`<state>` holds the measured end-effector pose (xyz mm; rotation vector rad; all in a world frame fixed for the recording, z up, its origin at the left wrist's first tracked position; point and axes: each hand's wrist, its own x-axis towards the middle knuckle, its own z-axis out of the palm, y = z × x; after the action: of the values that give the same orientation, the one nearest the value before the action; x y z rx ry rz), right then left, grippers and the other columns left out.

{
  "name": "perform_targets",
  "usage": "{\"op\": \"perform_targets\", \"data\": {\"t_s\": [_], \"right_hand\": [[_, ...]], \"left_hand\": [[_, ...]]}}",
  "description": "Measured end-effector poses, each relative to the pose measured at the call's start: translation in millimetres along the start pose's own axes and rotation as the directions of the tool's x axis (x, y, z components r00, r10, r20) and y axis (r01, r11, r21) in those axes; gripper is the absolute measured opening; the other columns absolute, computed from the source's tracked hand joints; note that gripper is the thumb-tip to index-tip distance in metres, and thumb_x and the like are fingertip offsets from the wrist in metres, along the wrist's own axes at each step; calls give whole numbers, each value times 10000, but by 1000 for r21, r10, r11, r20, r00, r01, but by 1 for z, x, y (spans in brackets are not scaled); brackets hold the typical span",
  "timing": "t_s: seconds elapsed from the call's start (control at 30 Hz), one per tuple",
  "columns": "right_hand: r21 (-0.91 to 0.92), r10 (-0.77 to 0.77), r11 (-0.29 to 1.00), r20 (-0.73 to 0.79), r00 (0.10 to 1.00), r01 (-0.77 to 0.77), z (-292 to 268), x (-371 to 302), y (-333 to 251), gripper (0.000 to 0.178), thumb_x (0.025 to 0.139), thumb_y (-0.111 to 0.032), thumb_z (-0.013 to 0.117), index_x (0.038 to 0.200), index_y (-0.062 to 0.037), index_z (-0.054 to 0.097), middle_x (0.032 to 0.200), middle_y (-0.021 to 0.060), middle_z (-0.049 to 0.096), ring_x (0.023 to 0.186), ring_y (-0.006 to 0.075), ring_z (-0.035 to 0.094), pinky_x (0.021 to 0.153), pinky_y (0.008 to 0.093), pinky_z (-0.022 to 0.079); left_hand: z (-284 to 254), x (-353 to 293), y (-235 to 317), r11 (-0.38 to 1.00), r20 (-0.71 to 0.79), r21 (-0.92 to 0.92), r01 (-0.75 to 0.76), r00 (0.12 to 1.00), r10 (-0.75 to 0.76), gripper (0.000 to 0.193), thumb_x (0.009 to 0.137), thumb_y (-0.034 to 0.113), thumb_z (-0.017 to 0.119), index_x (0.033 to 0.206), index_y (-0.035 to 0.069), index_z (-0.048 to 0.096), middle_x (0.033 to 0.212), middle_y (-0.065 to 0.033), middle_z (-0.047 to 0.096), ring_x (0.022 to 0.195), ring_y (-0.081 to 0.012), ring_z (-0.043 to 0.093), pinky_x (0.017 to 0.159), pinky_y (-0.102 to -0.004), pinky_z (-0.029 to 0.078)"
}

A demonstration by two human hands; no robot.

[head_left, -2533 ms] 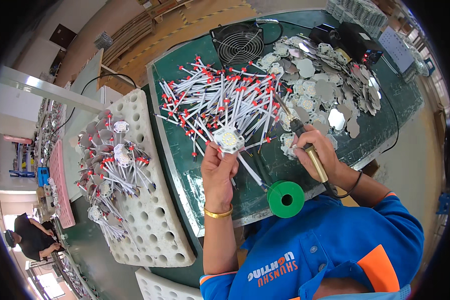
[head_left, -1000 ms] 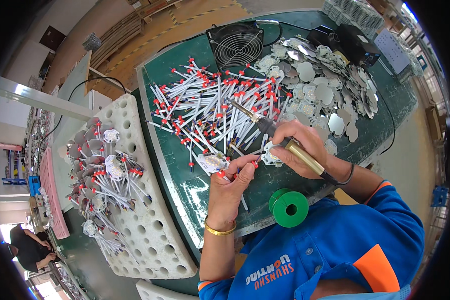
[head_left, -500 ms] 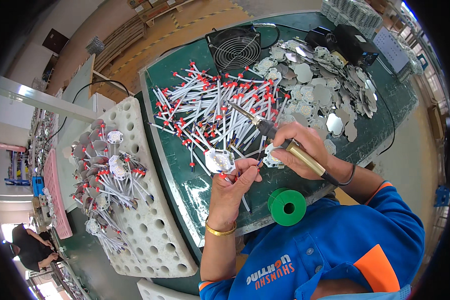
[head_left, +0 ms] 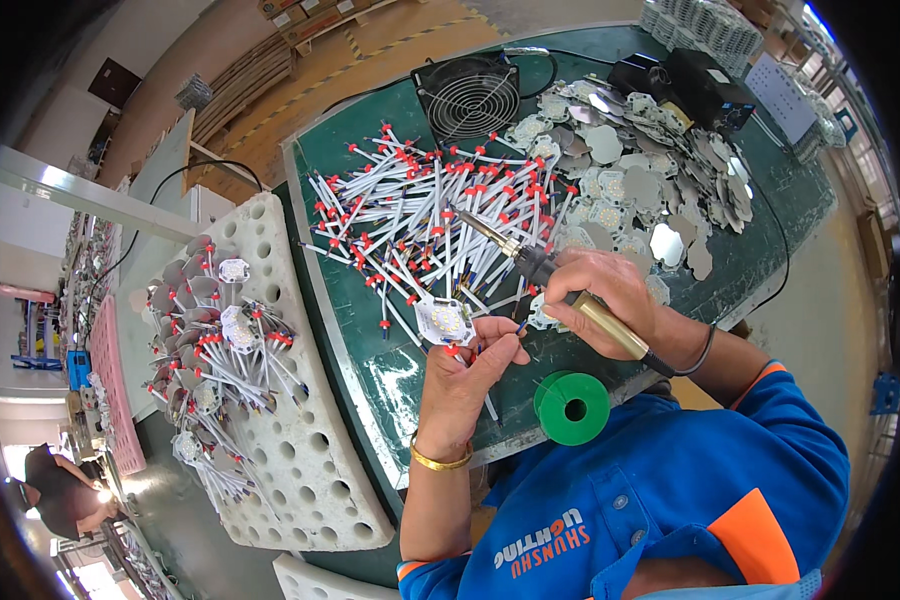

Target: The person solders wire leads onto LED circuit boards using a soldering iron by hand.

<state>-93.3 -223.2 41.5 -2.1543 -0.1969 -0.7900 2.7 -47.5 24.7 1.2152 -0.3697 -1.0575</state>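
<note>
1. Head view: the left hand (head_left: 462, 385) is seen closed in a pinch, with a small round LED board (head_left: 444, 322) gripped between thumb and fingertips, just above the green bench mat (head_left: 390, 385). White wires hang from the board beside the fingers.
2. The right hand (head_left: 610, 292) is wrapped shut around the gold handle of a soldering iron (head_left: 545, 275); its tip is pointed up and to the left, over the heap of wires, apart from the board.
3. A pile of white wires with red ends (head_left: 420, 215) is spread over the mat just beyond both hands.
4. A green spool (head_left: 571, 408) is lying on the mat's near edge, between the forearms.
5. A heap of round metal discs and boards (head_left: 630, 170) is seen to the right, and a small black fan (head_left: 466, 98) at the far edge.
6. A white perforated foam tray (head_left: 300, 440), to the left of the mat, is loaded with finished wired boards (head_left: 220, 350).
7. Another person (head_left: 55, 490) is seen far off at the lower left.
</note>
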Motion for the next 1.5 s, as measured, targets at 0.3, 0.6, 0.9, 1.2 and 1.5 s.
{"op": "perform_targets", "data": {"t_s": [0.3,0.6,0.9,1.2,1.5], "right_hand": [[-74,-146,985,97,985,153,-4,-2,6,232,670,-49,639,871,-87,529,701,57,506,591,251,521,509,336,410],[-238,-346,892,187,920,384,3,-3,-1,221,652,-148,598,861,-112,536,620,11,360,506,170,444,434,290,353],[-315,-193,920,153,969,233,10,-5,0,197,669,-121,599,857,-109,542,631,35,415,524,184,491,446,305,390],[82,256,958,188,948,-275,-6,13,2,271,712,-88,672,916,-78,493,658,39,515,556,209,526,524,295,405],[120,273,934,369,889,-337,-9,21,-3,286,739,-178,697,909,-79,490,801,36,550,601,215,551,550,305,410]], "left_hand": [[3,2,-1,997,-3,76,11,1000,-10,140,841,92,574,935,-8,602,778,-29,627,733,-72,561,682,-202,422],[5,2,-8,972,-49,237,-7,999,19,122,847,112,565,879,-3,583,736,-19,609,660,-53,503,599,-202,409],[18,9,-13,998,-225,-49,-46,974,34,74,829,89,593,840,17,589,691,2,584,621,-47,496,560,-205,384],[14,2,0,989,-136,62,-131,981,138,181,791,57,630,958,-11,606,765,-47,628,645,-69,540,593,-180,402],[17,-10,3,987,-158,128,-97,981,117,148,774,31,660,906,-27,628,750,-58,644,670,-88,595,607,-198,463]]}}
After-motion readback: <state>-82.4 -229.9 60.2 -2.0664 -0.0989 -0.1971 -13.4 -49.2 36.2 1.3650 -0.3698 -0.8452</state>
